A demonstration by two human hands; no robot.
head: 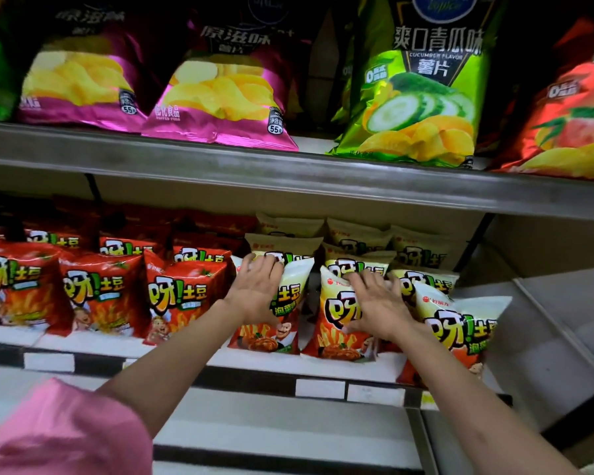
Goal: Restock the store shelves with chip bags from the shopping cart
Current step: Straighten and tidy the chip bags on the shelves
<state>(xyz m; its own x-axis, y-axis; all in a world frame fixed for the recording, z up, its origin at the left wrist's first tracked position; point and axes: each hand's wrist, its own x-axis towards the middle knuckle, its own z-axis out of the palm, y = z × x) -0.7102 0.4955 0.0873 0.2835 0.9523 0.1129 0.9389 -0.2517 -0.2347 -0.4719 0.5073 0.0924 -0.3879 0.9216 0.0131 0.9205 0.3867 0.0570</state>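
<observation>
On the lower shelf (357, 370) stand rows of small white-and-orange chip bags. My left hand (258, 291) lies flat with spread fingers on the front of the leftmost white bag (282, 323). My right hand (374, 305) presses with spread fingers on the white bag beside it (333, 334). A third white bag (460, 323) leans tilted at the right end of the row, touching my right wrist. More white bags stand behind these. The shopping cart is out of view.
Red chip bags (107, 296) fill the lower shelf's left half. The upper shelf (288, 173) carries pink bags (220, 94), a green cucumber bag (422, 97) and a red bag (570, 125). Bare shelf lies right of the tilted bag (542, 303).
</observation>
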